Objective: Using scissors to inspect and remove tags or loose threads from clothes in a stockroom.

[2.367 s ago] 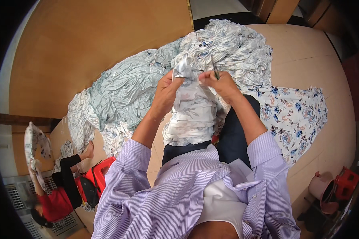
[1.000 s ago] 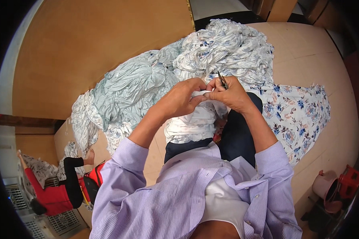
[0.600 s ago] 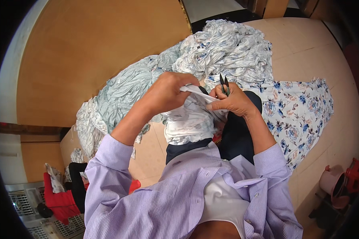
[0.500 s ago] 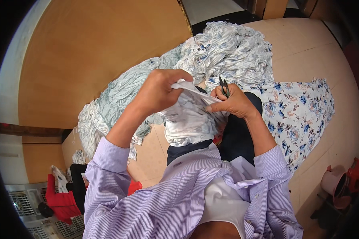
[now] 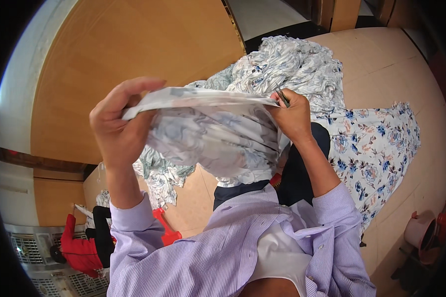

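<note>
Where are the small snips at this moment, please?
In the head view, the snips are in the right hand, upper centre-right, at the stretched pale floral cloth edge.

Bright, even indoor light; soft shadows; strong fisheye bending, dark rim.

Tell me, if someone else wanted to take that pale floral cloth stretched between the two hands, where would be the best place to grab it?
Probably the taut top edge of the pale floral cloth, midway between the left hand and the right hand, coming from above. That edge runs straight and exposed there, while the rest hangs in loose folds. Keep clear of the right hand, which also holds small snips.
</note>
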Demonstrator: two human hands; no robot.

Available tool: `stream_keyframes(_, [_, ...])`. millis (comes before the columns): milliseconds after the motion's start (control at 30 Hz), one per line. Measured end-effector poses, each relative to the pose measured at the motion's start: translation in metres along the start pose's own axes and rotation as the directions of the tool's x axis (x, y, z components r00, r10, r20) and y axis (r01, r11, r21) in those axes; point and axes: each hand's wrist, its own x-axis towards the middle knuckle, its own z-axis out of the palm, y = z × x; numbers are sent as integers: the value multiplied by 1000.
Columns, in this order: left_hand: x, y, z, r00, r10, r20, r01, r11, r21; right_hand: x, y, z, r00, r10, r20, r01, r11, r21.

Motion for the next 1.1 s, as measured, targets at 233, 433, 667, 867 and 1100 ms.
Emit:
stream_keyframes(233, [-18, 18, -68, 979, 73, -190, -37, 982, 186, 23, 25, 3, 946, -251, -204, 238, 967, -89])
stream_keyframes(433, [-51, 14, -115, 952, 27, -305, -9, 998, 59, 34, 45, -8, 957, -185, -223, 158, 978, -134])
stream_keyframes(667, [-103, -50, -108, 947, -254, -194, 294, 932, 213, 42, 48, -13, 939, -248, -237, 227, 967, -115])
stream_keyframes(867, [-174, -153, -85, 710, -695, -115, 602, 514, 611, 35, 30, -1, 940, -339, -28, 338, 941, -28])
stream_keyframes(1100, [-163, -178, 21, 882, -428, 196, 337, 865, 372, 27, 21, 21, 896, -372, 241, 388, 922, -18])
